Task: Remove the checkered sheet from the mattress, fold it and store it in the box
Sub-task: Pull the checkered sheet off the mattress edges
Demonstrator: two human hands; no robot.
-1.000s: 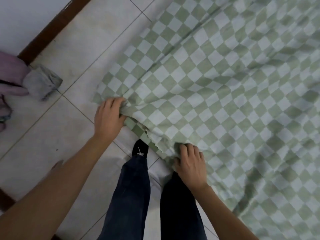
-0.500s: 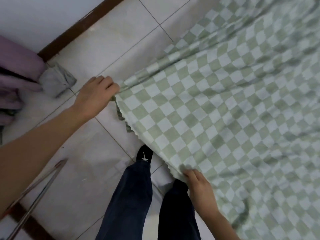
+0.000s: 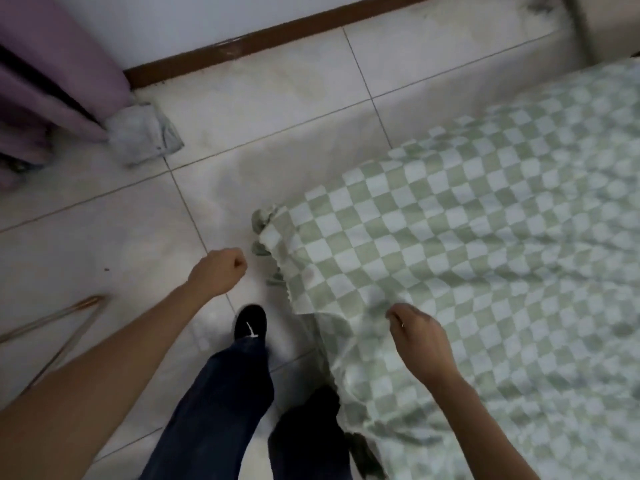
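The green-and-white checkered sheet (image 3: 467, 244) lies spread over the right half of the view, and its scalloped corner (image 3: 273, 233) rests on the white tiled floor. My left hand (image 3: 218, 271) is a closed fist just left of that corner, apart from the cloth and holding nothing. Over the sheet's near edge, my right hand (image 3: 419, 341) has its fingers curled, and they seem to pinch a raised, blurred fold. No box or mattress surface shows.
My legs in dark trousers and a black shoe (image 3: 250, 322) stand at the sheet's edge. A grey bundle (image 3: 145, 136) lies by a purple curtain (image 3: 52, 81) at the left. A brown skirting board (image 3: 277, 32) lines the wall. Thin metal rods (image 3: 52, 323) lie at the lower left.
My left hand has let go of the sheet's corner and pulled back into a fist. The corner has dropped to the floor. The view has swung left and shows more floor.
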